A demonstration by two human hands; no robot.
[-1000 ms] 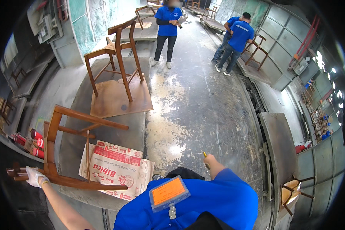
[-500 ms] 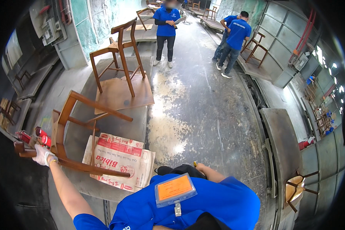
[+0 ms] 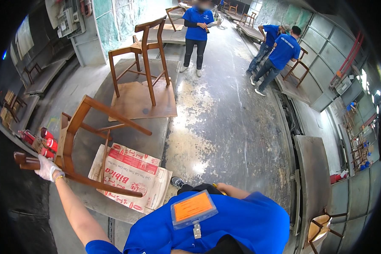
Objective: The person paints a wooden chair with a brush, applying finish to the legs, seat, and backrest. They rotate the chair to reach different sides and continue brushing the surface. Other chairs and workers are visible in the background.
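My left hand (image 3: 48, 168), in a thin white glove, is closed round a brown wooden part at the near left end of a chair (image 3: 103, 185). This chair is tipped over, its legs pointing right, above a flattened printed carton (image 3: 150, 175) on a low grey platform. A yellow band shows at my left wrist. My right forearm (image 3: 235, 191) reaches forward beside my blue shirt, with a bit of yellow at its far end. The fingers of my right hand are hidden, and so is anything they may hold.
An upright wooden chair (image 3: 150, 55) stands on brown cardboard (image 3: 144, 103) farther along the platform. Red containers (image 3: 51, 144) sit beyond my left hand. A person (image 3: 197, 31) faces me up the aisle; two others (image 3: 283, 51) stand at right by another chair (image 3: 298, 70).
The view has shifted slightly, so most surroundings sit farther right and lower. My left hand keeps its hold on the tipped chair. A shoe now shows beside the carton.
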